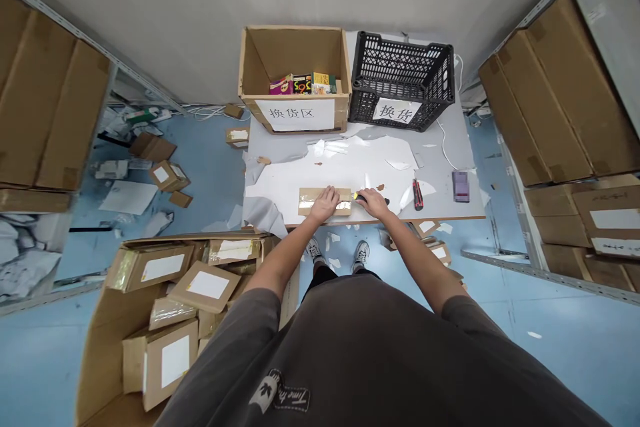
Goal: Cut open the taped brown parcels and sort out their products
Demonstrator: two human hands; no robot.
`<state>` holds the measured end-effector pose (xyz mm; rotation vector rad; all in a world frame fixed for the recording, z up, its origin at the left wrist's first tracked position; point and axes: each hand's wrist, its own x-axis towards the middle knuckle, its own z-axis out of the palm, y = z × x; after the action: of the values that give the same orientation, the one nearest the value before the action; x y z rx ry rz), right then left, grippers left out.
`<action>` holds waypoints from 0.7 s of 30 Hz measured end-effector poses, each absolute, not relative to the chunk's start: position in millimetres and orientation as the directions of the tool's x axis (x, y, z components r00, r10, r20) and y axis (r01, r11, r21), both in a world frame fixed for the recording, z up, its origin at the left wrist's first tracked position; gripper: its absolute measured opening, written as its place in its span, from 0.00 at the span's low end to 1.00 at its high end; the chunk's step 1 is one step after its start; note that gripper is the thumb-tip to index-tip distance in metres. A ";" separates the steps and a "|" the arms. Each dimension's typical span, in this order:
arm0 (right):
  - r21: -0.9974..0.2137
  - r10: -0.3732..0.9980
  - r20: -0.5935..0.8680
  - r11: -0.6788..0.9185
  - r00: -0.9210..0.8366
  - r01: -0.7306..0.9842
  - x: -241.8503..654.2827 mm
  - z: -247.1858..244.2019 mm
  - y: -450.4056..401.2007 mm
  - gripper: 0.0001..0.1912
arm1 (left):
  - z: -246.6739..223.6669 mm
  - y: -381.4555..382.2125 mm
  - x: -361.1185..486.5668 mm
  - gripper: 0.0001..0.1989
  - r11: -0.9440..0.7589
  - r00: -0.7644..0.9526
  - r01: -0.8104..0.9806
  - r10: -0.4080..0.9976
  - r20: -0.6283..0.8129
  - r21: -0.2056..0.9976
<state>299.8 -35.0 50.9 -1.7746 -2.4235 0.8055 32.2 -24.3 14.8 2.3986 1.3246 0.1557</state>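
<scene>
A small taped cardboard box (306,201) lies flat on the table near its front edge. My left hand (326,203) rests on top of the box, with the fingers stretched out across it. Just right of the box, my right hand (374,203) is closed around a black utility knife (359,197) with a yellow front end. The knife points left toward the box's right end; its blade is too small to make out. A second cutter (418,195), red and black, lies on the table right of my right hand.
A large open carton (295,113) with several colourful packs and a black plastic crate (403,90) stand at the table's back. A phone (461,187) lies at right. Paper scraps cover the tabletop (345,160). A big carton (100,347) of parcels stands at lower left; shelves flank both sides.
</scene>
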 end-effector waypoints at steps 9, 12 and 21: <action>-0.631 0.921 -0.389 -0.247 -0.025 0.735 327.5 58.0 -70.2 0.10 | 27.6 -19.3 29.1 0.23 -0.487 0.549 0.788 0.833 -0.072 0.376; -0.745 0.785 -0.590 -0.619 0.187 0.249 285.0 46.0 -102.9 0.17 | 39.3 -13.8 18.1 0.24 -0.490 0.553 0.788 0.829 -0.079 0.372; -0.750 0.727 -0.589 -0.654 0.354 0.096 175.7 20.9 -64.5 0.24 | 56.9 -25.1 -40.6 0.32 -0.179 0.267 0.936 0.923 -0.277 0.303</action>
<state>175.7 -64.5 20.9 -2.0016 -0.7133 1.3164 -40.6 -25.1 56.9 2.1354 1.6835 -0.0426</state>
